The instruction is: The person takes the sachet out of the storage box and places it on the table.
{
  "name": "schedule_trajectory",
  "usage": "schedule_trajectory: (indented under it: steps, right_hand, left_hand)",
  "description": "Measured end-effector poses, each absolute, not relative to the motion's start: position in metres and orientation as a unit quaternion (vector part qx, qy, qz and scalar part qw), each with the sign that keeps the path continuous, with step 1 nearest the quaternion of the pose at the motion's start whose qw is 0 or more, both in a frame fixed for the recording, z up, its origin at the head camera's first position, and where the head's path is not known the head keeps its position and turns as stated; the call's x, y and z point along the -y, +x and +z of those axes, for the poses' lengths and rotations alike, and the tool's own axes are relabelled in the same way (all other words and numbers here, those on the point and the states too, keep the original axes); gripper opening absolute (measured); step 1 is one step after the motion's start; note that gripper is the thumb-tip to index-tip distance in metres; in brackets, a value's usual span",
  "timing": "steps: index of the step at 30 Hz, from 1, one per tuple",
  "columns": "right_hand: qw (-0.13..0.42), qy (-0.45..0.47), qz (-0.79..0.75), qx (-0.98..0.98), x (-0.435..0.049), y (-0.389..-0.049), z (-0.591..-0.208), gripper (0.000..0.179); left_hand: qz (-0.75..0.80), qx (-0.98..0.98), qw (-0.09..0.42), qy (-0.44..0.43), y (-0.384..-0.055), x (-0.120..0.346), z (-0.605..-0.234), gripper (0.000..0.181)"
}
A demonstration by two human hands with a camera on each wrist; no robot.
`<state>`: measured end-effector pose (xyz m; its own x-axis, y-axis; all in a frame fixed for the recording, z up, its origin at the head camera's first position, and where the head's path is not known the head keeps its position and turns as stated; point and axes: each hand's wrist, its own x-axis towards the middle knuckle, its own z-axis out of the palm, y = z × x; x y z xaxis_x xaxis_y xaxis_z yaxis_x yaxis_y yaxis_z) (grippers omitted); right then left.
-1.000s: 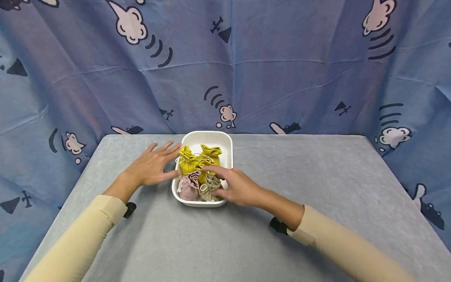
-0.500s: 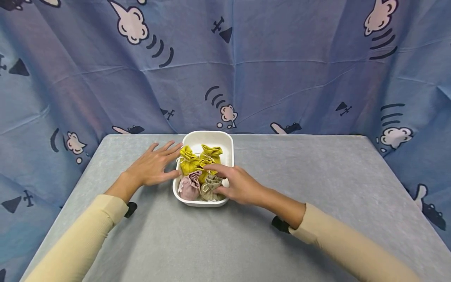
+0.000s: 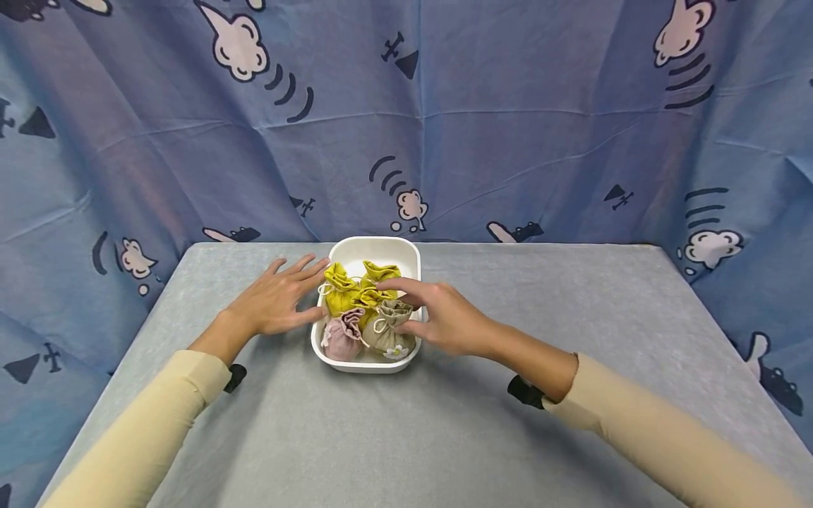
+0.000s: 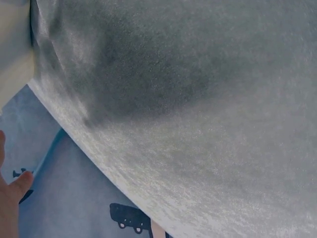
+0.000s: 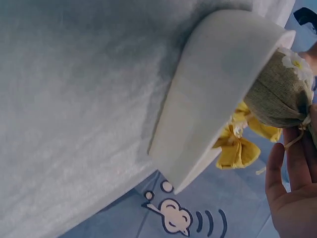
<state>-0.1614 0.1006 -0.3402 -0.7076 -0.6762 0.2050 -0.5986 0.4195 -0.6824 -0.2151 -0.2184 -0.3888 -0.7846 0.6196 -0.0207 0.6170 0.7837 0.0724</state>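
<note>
Taupe pouch (image 3: 383, 337) (pinched by the right) is between the hands (image 3: 272, 300) (image 3: 447, 323).

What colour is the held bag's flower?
White, yellow-centred flower; best in the right wrist view.

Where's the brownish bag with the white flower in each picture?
Head: bag just below the middle, pinched by the right hand.
Left wrist: bag not in it.
Right wrist: bag at the right edge, upper half, by the white tray.
Shared landmark: the grey tabletop, in all three.
</note>
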Motion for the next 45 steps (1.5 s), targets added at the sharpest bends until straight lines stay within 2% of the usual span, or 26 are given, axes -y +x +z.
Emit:
schedule_trajectory:
  steps: [21, 45]
  right_hand:
    - [0.002, -0.348, -0.395, -0.85, -0.149, -0.163, -0.304, 0.067]
    - [-0.036, -0.263, -0.342, -0.901, -0.223, -0.187, -0.325, 0.067]
  left_hand:
    - [0.027, -0.946, 0.026, 0.323, -0.215, 0.218, -0.39, 0.079]
    - [0.033, -0.945, 0.026, 0.325, -0.214, 0.217, -0.391, 0.078]
